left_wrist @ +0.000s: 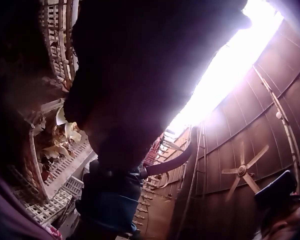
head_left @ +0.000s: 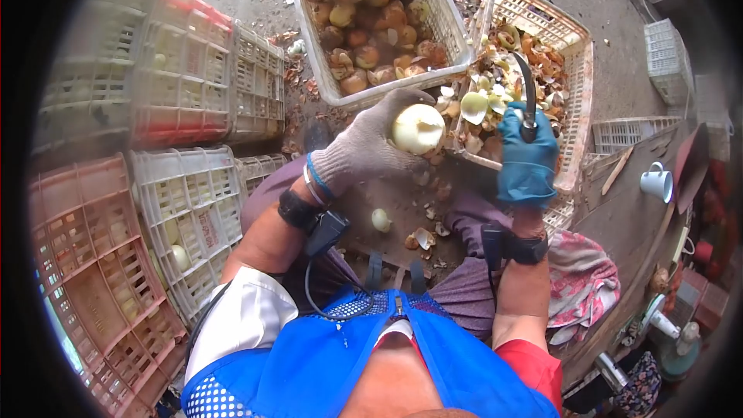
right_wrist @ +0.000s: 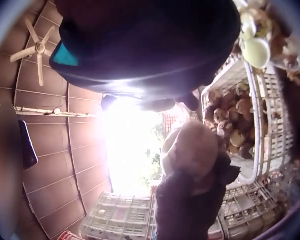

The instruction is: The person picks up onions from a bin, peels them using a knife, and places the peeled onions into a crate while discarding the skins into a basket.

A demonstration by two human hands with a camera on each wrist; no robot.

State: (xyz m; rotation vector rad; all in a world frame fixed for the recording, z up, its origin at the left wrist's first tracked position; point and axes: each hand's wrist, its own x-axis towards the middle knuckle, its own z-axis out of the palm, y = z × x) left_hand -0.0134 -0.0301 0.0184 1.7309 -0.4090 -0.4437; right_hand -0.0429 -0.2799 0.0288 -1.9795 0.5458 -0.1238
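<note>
In the head view my left hand (head_left: 362, 145), in a greyish knit glove, grips a pale peeled onion (head_left: 419, 130) in front of my lap. The onion also shows in the right wrist view, with the gloved fingers round its lower side. My right hand (head_left: 529, 161), in a blue rubber glove, holds a knife (head_left: 530, 81) with a dark curved blade that points up and away. The blade stands apart from the onion. Below the right hand's knife lies a crate (head_left: 577, 101) of onion skins and scraps (head_left: 495, 81).
A white crate (head_left: 445, 19) full of unpeeled onions stands ahead. Stacked crates (head_left: 186, 220) line my left side, some with pale onions inside. One small peeled onion (head_left: 381, 220) and loose skins (head_left: 422, 238) lie on the ground between my legs. A mug (head_left: 656, 183) sits at right.
</note>
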